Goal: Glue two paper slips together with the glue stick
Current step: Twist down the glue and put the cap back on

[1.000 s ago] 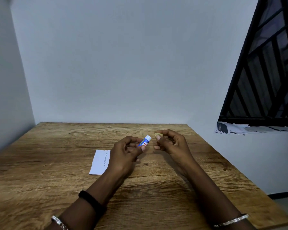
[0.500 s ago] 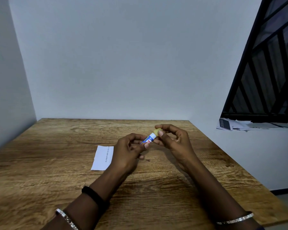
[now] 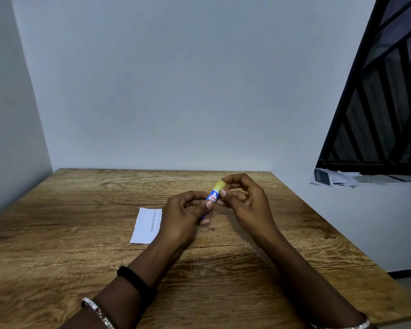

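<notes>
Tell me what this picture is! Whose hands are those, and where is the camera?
No machine here: those are a person's two bare hands. The camera sits on the person's head, looking forward and down, so you see what they see. The left hand holds a blue glue stick. The right hand pinches its yellow cap, which sits on the stick's end. On the wooden table lies a white paper slip with small print, beside the left hand. I can see only that one slip.

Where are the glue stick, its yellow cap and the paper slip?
glue stick (image 3: pixel 212 196): head view, on its blue label.
yellow cap (image 3: pixel 219 185): head view, on the cap's side.
paper slip (image 3: pixel 145 225): head view, on its white middle.
</notes>
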